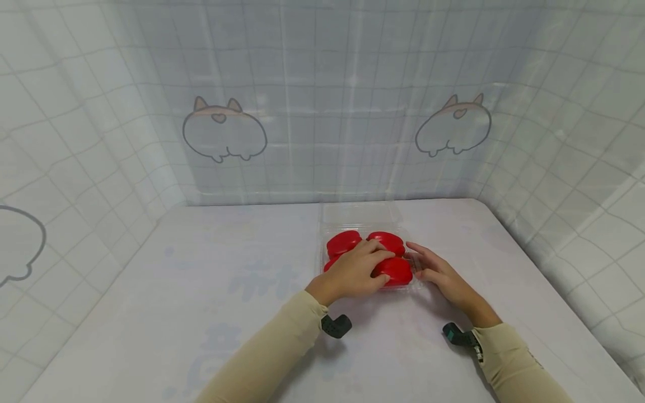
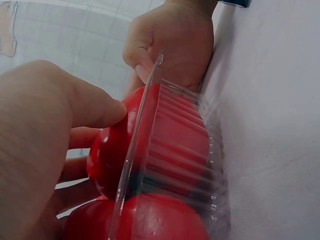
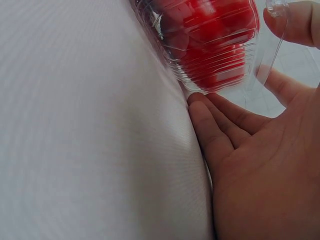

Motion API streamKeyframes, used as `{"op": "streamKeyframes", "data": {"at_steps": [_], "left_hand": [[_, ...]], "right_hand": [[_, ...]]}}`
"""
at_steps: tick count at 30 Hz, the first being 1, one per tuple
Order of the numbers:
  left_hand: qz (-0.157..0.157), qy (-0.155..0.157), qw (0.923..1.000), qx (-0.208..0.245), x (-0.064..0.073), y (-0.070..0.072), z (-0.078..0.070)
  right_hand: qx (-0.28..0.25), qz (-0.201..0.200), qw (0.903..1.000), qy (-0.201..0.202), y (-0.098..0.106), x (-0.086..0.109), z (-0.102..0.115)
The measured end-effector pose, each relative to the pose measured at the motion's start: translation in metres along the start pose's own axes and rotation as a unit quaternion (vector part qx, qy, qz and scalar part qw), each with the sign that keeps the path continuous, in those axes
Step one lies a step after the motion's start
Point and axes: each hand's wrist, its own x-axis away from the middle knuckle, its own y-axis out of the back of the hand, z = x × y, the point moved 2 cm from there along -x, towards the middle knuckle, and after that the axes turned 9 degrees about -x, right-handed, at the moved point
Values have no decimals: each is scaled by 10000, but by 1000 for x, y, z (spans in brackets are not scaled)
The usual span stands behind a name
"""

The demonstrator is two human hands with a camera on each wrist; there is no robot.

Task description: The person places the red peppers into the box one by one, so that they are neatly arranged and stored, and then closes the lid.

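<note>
A clear plastic box [image 2: 177, 130] lies on the table with its lid [image 1: 360, 214] folded open at the back. Inside sit several shiny, rounded red fruits, their exact kind unclear; two, a far left fruit [image 1: 344, 244] and a far right fruit [image 1: 387, 242], show best. My left hand [image 1: 353, 271] reaches over the box, thumb and fingers around the near right fruit [image 1: 398, 271], and partly covers the near left one. Against the right side of the box rests my right hand [image 1: 445, 282], its fingers mostly straight, thumb and index at the rim, the other fingertips low by the base.
The white table [image 1: 242, 252] carries faint printed marks. Its back edge meets a grid-patterned curtain [image 1: 312, 112] with animal drawings, and similar curtains hang at both sides. Dark wrist-worn devices, such as the left one [image 1: 336, 326], sit under both sleeves.
</note>
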Motion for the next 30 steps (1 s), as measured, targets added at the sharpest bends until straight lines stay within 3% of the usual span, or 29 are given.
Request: {"op": "streamKeyframes", "data": {"at_steps": [13, 23, 27, 30], "left_hand": [[334, 60, 9992, -223, -5, 10, 1], [389, 72, 9989, -243, -4, 17, 4], [373, 107, 9992, -31, -2, 18, 6], [233, 215, 9986, 429, -1, 19, 13]], "right_hand": [[48, -41, 10000, -65, 0, -1, 5], [13, -16, 10000, 1, 1, -5, 5], [42, -21, 10000, -54, 2, -5, 4], [67, -43, 9999, -91, 2, -5, 5]]}}
